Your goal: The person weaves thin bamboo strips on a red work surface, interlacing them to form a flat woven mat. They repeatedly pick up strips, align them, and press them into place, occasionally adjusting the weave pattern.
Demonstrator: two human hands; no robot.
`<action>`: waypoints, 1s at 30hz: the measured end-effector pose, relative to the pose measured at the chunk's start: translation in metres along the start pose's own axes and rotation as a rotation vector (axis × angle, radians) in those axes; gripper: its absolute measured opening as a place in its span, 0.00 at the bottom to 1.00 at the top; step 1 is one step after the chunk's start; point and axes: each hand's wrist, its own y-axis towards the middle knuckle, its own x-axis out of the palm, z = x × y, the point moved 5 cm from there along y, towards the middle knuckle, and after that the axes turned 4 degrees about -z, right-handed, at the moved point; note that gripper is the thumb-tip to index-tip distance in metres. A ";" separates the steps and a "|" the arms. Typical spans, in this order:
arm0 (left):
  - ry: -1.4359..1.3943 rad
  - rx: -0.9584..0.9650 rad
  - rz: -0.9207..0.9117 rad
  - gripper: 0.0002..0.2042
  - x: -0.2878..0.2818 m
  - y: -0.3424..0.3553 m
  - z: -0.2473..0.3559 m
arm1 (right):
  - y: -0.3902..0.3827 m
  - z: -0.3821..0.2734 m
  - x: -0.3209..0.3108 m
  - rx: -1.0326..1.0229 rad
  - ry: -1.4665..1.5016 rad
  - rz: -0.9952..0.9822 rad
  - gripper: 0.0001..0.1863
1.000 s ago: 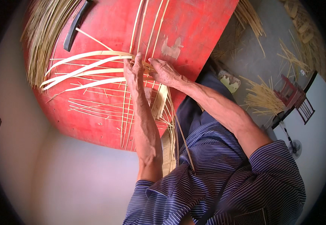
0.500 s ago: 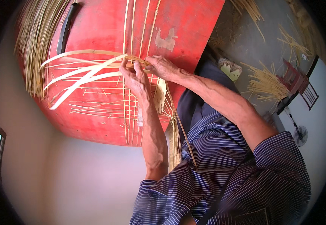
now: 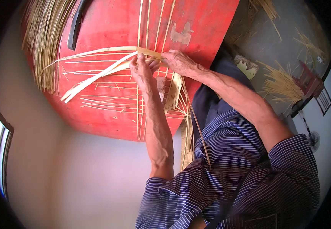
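My left hand [image 3: 144, 72] is closed on several pale, flat bamboo strips [image 3: 100, 76], whose long free ends fan out to the left above a red board [image 3: 108, 124]. Close by on the right, my right hand [image 3: 179, 62] pinches the right end of an arched bamboo strip [image 3: 97, 50]; its fingertips are partly hidden. Thin upright slats [image 3: 159, 24] run away from me past both hands and cross other strips lying on the board. Beside my left forearm are a small pinkish block [image 3: 160, 86] and a woven band [image 3: 174, 93].
A thick bundle of thin strips [image 3: 45, 42] hangs over the board's left side, near a dark, long-bladed tool [image 3: 75, 30]. On the floor at right lie loose strips [image 3: 281, 84] by a small reddish wooden chair [image 3: 306, 82]. A fan [image 3: 314, 140] stands farther right.
The whole view has shifted, so the board and hands appear farther right. The strips' free ends at left have come closer together. My left fingers are more curled around the strips.
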 end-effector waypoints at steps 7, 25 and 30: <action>0.232 0.346 -0.019 0.16 0.022 -0.036 -0.001 | 0.000 0.014 -0.004 0.052 -0.018 -0.066 0.09; 0.981 0.867 -0.482 0.17 0.019 -0.073 -0.023 | 0.002 0.075 0.008 0.374 0.051 -0.303 0.16; 0.968 0.782 -0.626 0.20 0.011 -0.083 -0.027 | -0.001 0.033 -0.018 0.742 0.153 -0.274 0.22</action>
